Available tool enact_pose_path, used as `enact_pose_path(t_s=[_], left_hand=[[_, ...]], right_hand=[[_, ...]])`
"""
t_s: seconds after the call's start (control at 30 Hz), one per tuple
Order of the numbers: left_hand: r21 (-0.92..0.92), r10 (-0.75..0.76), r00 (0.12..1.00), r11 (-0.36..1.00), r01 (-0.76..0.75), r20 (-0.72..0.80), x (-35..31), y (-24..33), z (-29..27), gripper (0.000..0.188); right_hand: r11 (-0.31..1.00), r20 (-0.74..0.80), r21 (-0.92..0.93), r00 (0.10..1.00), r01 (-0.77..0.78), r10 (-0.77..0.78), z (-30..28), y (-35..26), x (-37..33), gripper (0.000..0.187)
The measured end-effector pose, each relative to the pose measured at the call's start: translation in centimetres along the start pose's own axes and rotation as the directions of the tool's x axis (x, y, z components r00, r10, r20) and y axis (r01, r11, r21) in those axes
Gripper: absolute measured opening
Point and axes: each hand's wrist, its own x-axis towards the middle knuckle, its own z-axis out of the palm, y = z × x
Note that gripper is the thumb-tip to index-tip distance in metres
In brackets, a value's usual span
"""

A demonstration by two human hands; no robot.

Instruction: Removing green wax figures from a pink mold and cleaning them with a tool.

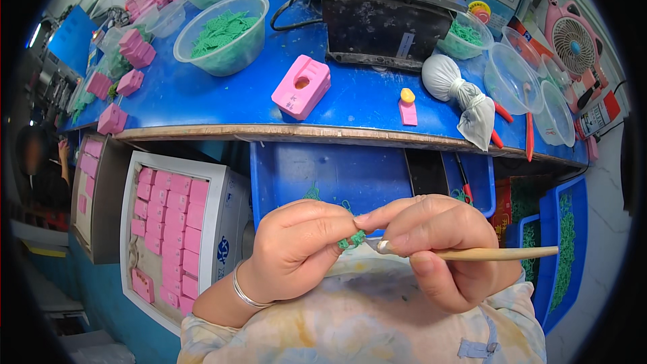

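Two hands meet low in the view, below the edge of a blue table [202, 94]. On the table stand a black machine [384, 23], a clear bowl [222, 34] of green parts, a pink block [302, 86] with a hole, a tied white cloth bag [458, 91], a small pink piece [407, 109] with a yellow cap, and empty clear bowls [515, 77] at the right. Pink blocks [131, 54] lie scattered along the left end. Under the table at the left, a white tray [172, 229] holds rows of pink blocks.

The left hand [296, 249], with a silver bangle [246, 293] on its wrist, is closed in a pinch on a small green part [352, 240] held at its fingertips. The right hand [431, 249] grips a wooden brush [472, 253]; its metal collar and tip point left, and the tip touches the green part. The part sits between the two hands, above the person's lap, well below the table edge.
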Motion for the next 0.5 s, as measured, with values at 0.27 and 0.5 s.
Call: enact_pose_path(t_s=[0.27, 0.5], left_hand=[[0.013, 0.005, 1.000, 1.000, -0.004, -0.006, 0.00, 0.17, 0.09, 0.025], [0.017, -0.002, 1.000, 1.000, 0.002, -0.008, -0.09, 0.08, 0.13, 0.025]], right_hand=[[0.996, 0.059, -0.065, 0.997, 0.062, -0.059, -0.19, 0.24, 0.13, 0.010], [0.997, 0.007, -0.063, 0.999, 0.041, -0.041, 0.12, 0.25, -0.23, 0.010]])
